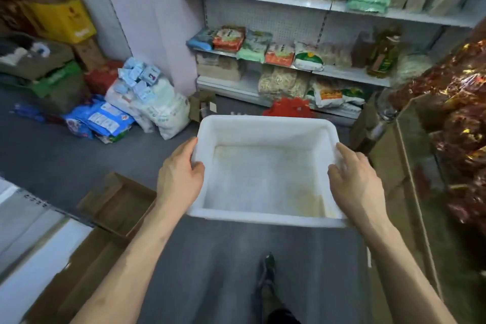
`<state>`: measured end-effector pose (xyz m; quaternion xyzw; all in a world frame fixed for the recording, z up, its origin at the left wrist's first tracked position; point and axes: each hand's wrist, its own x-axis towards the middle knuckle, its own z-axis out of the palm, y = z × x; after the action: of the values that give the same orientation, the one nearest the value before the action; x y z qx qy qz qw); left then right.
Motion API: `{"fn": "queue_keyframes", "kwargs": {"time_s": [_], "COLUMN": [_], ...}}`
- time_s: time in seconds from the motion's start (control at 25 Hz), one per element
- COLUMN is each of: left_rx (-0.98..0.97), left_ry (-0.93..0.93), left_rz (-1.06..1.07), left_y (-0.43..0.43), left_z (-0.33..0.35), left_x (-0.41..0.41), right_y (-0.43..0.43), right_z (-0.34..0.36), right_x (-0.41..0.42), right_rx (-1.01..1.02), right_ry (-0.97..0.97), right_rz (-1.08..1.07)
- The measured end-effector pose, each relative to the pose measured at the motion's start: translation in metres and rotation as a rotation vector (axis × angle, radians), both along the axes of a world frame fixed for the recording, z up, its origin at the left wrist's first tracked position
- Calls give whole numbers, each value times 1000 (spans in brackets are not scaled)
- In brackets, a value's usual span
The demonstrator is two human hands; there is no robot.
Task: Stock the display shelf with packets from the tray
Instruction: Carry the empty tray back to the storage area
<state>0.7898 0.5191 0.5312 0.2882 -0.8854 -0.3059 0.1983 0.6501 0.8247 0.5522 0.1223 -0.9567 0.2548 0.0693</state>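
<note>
Tray holds no packets; left grip and right grip each clamp a side rim, with the display shelf straight ahead beyond it.

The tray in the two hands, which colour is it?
The tray is white, with faint yellowish stains on its floor; head view shows it.

A yellow carton is sitting atop stacked boxes at ten o'clock. Nearer in, at nine o'clock, white sacks are leaning against the pink wall, with blue bags sprawling just beside them on the grey floor. An open cardboard box is lying at seven o'clock. At three o'clock, red-wrapped goods are piling up behind a glass panel.
</note>
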Motion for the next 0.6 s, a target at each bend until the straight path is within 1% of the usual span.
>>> {"fn": "queue_keyframes", "kwargs": {"time_s": [0.2,0.28,0.44,0.6], "left_rx": [78,120,137,200], "left_ry": [-111,-139,-202,-264], "left_rz": [54,57,59,-21], "left_y": [-80,-109,-170,-246], "left_z": [-48,-60,-78,-109], "left_x": [-146,-198,-280,-362], "right_y": [-88,-122,-184,-248], "right_z": [-62,-76,-92,-117], "right_x": [-157,-215,-307,-386], "right_rx": [-41,-32,-10,-13], "right_ry": [-102,-128,-182,-254], "right_rz": [114,117,165,164]}}
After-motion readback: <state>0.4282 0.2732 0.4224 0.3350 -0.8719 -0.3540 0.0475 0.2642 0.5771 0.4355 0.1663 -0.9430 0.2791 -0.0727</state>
